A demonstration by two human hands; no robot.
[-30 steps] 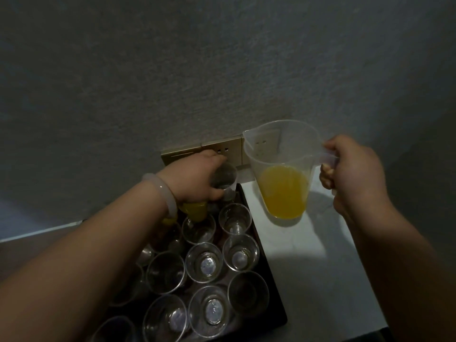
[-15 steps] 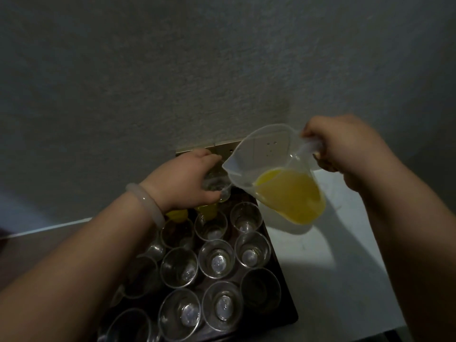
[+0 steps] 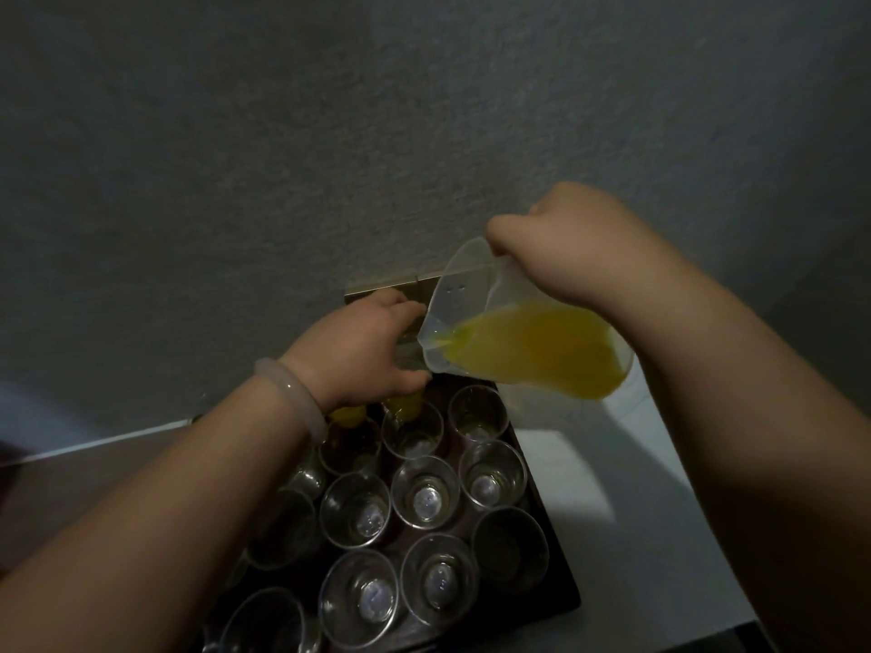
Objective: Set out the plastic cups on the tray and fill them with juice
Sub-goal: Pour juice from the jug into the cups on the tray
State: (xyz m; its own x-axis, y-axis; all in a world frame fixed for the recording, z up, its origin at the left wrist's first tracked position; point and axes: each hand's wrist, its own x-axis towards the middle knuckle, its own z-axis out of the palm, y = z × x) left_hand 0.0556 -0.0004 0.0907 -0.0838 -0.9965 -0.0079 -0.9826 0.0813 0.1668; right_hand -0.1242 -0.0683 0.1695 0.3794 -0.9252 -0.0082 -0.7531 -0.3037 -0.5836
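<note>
A dark tray [image 3: 561,586] holds several clear plastic cups [image 3: 426,492]. Two cups at the back, partly hidden under my left hand, hold orange juice [image 3: 403,407]. My left hand [image 3: 363,351] grips a clear cup [image 3: 407,355] at the tray's far edge. My right hand [image 3: 565,247] holds the handle of a clear plastic jug [image 3: 476,294], tipped steeply to the left. The juice [image 3: 537,346] in it reaches the spout, right above the held cup. The cup's mouth is hidden behind the jug.
The tray sits on a white counter [image 3: 627,511] against a grey textured wall [image 3: 330,134]. A brass-coloured socket plate [image 3: 377,290] is on the wall just behind my left hand. The counter's right edge runs near the lower right.
My right hand has risen and swung left, tipping the jug from upright to a steep pour over the cup. My left hand has kept its grip on the cup.
</note>
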